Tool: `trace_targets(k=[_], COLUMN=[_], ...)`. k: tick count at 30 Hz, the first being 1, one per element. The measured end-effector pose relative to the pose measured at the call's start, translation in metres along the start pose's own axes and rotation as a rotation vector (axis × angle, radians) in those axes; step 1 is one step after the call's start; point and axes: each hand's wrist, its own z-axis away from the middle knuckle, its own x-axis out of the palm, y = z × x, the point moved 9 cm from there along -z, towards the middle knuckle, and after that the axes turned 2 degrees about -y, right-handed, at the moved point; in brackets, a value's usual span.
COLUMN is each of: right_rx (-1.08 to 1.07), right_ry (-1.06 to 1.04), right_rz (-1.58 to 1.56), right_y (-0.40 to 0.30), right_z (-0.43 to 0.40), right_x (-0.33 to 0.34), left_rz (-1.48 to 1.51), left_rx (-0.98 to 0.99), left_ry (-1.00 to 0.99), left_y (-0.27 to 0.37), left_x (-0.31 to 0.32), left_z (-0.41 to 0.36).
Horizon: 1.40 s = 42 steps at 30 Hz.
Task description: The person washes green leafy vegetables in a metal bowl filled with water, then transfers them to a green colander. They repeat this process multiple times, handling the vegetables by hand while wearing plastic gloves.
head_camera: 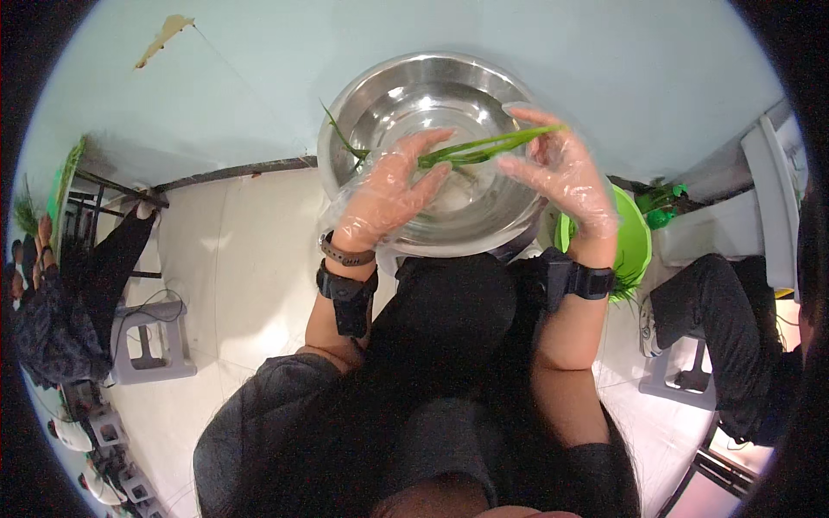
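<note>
A large stainless steel basin (424, 243) with water in it lies before me. Above it, my left hand (388, 194), in a clear plastic glove, grips a few long green stalks (482, 150) that look like scallions. Their thin ends stick out left past my fingers, and the longer part points right. My right hand (563, 168), also gloved, is over the basin's right side with thumb and fingers apart. The stalks' right tips reach across between its thumb and forefinger; whether they touch is unclear.
A bright green plastic bucket (638, 226) with green leaves (625, 281) stands right of the basin. A pale wall (259, 65) rises behind. One person (712, 311) sits at right, another (58, 324) at left near a grey plastic stool (152, 343).
</note>
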Motion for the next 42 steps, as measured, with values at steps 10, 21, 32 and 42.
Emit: trace_targets(k=[10, 21, 32, 42], right_rx=[0.124, 0.221, -0.007, -0.138], right_ry=[0.097, 0.364, 0.709, 0.679], right_rz=[0.429, 0.105, -0.021, 0.115], right_y=[0.009, 0.016, 0.005, -0.033], right_z=[-0.011, -0.004, 0.016, 0.016], right_x=[0.012, -0.029, -0.078, -0.062], left_rz=[-0.03, -0.013, -0.004, -0.013], left_rx=[0.021, 0.051, 0.032, 0.049], left_ry=[-0.018, -0.038, -0.068, -0.024], left_y=[0.007, 0.001, -0.005, 0.002], left_x=[-0.001, 0.003, 0.008, 0.003], left_z=[-0.001, -0.001, 0.0, 0.0])
